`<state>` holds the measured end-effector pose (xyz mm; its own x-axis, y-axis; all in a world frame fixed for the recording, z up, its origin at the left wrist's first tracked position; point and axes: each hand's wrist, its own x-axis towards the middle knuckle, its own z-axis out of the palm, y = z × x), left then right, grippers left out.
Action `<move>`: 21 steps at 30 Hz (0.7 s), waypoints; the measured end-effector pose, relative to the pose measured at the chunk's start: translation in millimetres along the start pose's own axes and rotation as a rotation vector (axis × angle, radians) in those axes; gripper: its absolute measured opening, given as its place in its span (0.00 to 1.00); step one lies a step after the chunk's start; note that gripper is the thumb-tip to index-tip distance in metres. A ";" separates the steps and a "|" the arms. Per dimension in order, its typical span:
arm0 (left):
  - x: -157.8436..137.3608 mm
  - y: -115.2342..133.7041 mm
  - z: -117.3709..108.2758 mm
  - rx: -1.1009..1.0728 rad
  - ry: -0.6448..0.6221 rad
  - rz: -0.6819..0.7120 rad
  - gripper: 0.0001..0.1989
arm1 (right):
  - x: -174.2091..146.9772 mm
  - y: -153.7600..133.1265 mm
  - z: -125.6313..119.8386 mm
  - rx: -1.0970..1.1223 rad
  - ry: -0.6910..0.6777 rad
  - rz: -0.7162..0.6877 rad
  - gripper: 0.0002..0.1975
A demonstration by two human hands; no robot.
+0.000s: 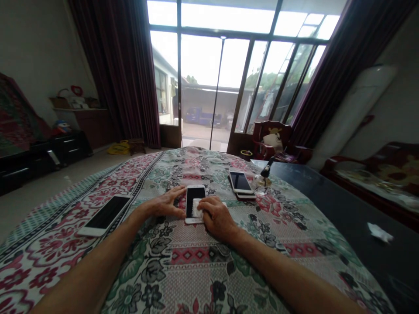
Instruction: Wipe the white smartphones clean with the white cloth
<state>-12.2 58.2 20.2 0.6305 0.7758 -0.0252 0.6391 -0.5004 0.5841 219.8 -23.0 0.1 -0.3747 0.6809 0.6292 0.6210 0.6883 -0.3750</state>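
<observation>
A white smartphone [190,197] with a dark screen lies face up on the patterned tablecloth in front of me. My left hand [165,203] rests beside it, fingers and thumb spread against its left edge. My right hand [216,216] is closed on a folded white tissue [196,208] and presses it to the lower part of the screen. The fingers cover part of both tissue and phone. To the left lies a larger white phone [106,214], face up. At the right, another white phone [240,181] rests on top of a second phone [247,196].
The floral tablecloth [193,255] covers a round table. Near the stacked phones stands a small glass jar [262,184] with a dark top. A dark table [322,192] on the right bears a crumpled white tissue [379,233]. Beyond are a wooden chair [273,137] and glass doors.
</observation>
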 end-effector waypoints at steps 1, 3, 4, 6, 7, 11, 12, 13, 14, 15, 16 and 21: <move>-0.5 0.6 -0.2 0.004 0.003 0.001 0.50 | 0.1 -0.7 -0.8 0.009 -0.023 -0.020 0.15; -1.3 2.3 -0.6 0.010 0.011 0.009 0.48 | 0.1 -3.4 -2.4 0.022 -0.067 -0.061 0.15; -1.5 3.0 -0.7 0.011 0.015 0.013 0.47 | 0.0 -5.1 -3.1 0.021 -0.087 -0.076 0.15; -1.1 3.2 -0.4 0.002 0.022 0.020 0.47 | -0.4 -8.5 -4.0 0.004 -0.119 -0.093 0.14; -0.6 2.5 0.0 -0.009 0.027 0.023 0.47 | -0.5 -9.8 -4.2 -0.010 -0.129 -0.094 0.13; 1.9 -2.3 2.4 -0.064 0.059 0.019 0.46 | 2.1 -9.7 -3.0 -0.044 -0.159 -0.081 0.14; 2.2 -3.2 2.8 -0.069 0.062 0.012 0.46 | 3.9 -8.2 -2.4 -0.049 -0.163 -0.077 0.14; 2.4 -3.7 3.0 -0.068 0.059 0.006 0.46 | 6.3 -6.2 -1.7 -0.055 -0.167 -0.074 0.13; 2.4 -3.7 2.9 -0.062 0.050 0.000 0.47 | 9.2 -3.6 -0.9 -0.063 -0.173 -0.073 0.13; 2.3 -3.4 2.7 -0.053 0.039 -0.005 0.48 | 12.6 -0.6 0.0 -0.070 -0.179 -0.075 0.13; 2.1 -2.9 2.4 -0.044 0.031 -0.010 0.49 | 16.6 2.9 1.1 -0.078 -0.186 -0.076 0.13; 2.3 -1.8 1.4 -0.033 0.017 -0.002 0.49 | 42.7 22.5 10.3 -0.143 -0.205 -0.058 0.13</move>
<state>-11.3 60.4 18.0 0.6219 0.7830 -0.0127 0.6252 -0.4866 0.6102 210.8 24.2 11.5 -0.5350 0.6880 0.4904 0.6804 0.6949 -0.2327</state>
